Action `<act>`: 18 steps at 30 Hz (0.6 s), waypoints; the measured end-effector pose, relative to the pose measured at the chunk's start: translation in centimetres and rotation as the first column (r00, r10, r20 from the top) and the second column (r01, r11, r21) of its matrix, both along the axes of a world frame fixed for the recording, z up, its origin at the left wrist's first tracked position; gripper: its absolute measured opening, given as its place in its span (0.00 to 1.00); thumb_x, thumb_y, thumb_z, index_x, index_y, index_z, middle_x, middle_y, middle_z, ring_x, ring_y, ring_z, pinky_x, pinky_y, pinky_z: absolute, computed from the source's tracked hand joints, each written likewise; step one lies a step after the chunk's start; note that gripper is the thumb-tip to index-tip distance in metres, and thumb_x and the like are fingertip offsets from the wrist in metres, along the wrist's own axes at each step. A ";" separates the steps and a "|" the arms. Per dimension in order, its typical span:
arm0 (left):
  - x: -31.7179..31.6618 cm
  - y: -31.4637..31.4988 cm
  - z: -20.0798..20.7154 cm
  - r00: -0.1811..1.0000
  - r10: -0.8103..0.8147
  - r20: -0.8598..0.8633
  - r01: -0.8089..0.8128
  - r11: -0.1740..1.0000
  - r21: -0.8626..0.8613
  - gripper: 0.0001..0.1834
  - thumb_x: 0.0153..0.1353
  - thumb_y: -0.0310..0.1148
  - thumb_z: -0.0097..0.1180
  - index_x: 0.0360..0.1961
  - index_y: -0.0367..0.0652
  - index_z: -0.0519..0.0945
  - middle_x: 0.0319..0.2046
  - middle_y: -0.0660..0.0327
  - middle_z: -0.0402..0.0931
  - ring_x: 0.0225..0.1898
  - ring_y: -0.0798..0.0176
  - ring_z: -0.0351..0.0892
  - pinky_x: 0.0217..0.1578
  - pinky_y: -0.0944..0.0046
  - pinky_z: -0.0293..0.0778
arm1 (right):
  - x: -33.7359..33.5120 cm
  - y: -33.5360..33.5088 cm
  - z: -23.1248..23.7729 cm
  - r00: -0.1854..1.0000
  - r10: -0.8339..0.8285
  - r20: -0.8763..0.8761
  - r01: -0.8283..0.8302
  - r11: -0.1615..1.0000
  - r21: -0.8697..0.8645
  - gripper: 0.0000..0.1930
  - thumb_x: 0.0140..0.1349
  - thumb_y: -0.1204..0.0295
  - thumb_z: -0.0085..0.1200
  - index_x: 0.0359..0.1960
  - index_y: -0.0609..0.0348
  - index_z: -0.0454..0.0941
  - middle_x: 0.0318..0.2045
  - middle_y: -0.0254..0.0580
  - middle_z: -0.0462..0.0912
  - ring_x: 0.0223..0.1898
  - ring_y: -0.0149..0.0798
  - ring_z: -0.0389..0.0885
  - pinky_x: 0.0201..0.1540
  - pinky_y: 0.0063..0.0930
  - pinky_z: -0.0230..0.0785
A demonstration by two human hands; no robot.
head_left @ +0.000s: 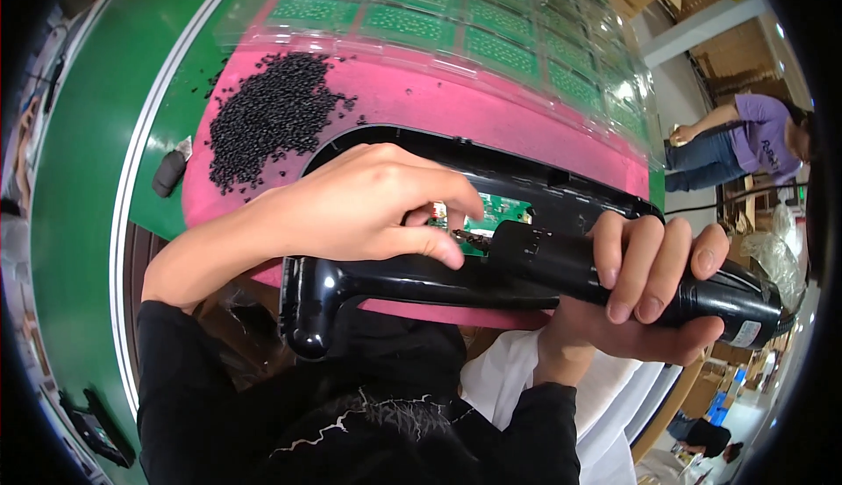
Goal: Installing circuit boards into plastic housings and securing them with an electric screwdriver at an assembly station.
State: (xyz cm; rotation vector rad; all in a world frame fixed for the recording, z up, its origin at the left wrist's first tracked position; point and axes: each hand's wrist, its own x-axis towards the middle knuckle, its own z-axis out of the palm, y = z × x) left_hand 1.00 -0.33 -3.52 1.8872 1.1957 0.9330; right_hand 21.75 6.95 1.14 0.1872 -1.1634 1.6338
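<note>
Your right hand [653,279] grips the power screwdriver [557,257] over the circuit board [513,210]; likely rigid, fairly heavy, best held by the barrel. Left hand [368,200] curls at its tip; pinch cannot be told.

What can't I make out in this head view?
All in the head view:
- Left part of the green circuit board: hidden by the left hand.
- Tip of the black handheld tool: too small and dark to tell whether it touches the board.
- Middle of the tool's grip: covered by the right hand.
- Piled black pieces: too small to count.
</note>
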 end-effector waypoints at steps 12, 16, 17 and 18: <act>-0.6 -0.4 -0.1 0.957 0.205 0.208 -0.236 0.962 0.140 0.11 0.63 0.36 0.45 0.37 0.38 0.63 0.21 0.58 0.70 0.21 0.61 0.70 0.26 0.62 0.69 | 3.5 1.9 -1.1 0.914 -0.243 0.326 0.253 0.967 0.012 0.22 0.53 0.62 0.63 0.40 0.57 0.65 0.16 0.35 0.71 0.14 0.30 0.66 0.17 0.25 0.61; -0.6 -0.2 0.1 0.932 0.277 0.233 -0.315 0.937 0.149 0.08 0.66 0.32 0.37 0.37 0.38 0.63 0.19 0.58 0.68 0.20 0.65 0.68 0.24 0.64 0.66 | 3.5 1.9 -1.3 0.907 -0.268 0.324 0.275 0.961 0.027 0.22 0.53 0.61 0.64 0.40 0.57 0.64 0.16 0.35 0.71 0.14 0.30 0.66 0.17 0.25 0.60; -0.6 -0.2 0.1 0.927 0.285 0.245 -0.329 0.930 0.163 0.07 0.67 0.31 0.36 0.37 0.38 0.64 0.18 0.59 0.68 0.19 0.66 0.67 0.24 0.64 0.65 | 3.4 1.9 -1.3 0.907 -0.271 0.324 0.270 0.962 0.048 0.23 0.53 0.61 0.64 0.40 0.57 0.64 0.16 0.35 0.71 0.14 0.29 0.66 0.17 0.25 0.60; -0.6 -0.2 0.2 0.926 0.286 0.244 -0.330 0.930 0.160 0.07 0.67 0.31 0.36 0.37 0.38 0.64 0.18 0.59 0.68 0.19 0.66 0.67 0.24 0.64 0.65 | 3.4 1.9 -1.3 0.906 -0.274 0.323 0.266 0.961 0.070 0.23 0.53 0.60 0.64 0.40 0.57 0.64 0.16 0.34 0.71 0.14 0.29 0.66 0.17 0.25 0.61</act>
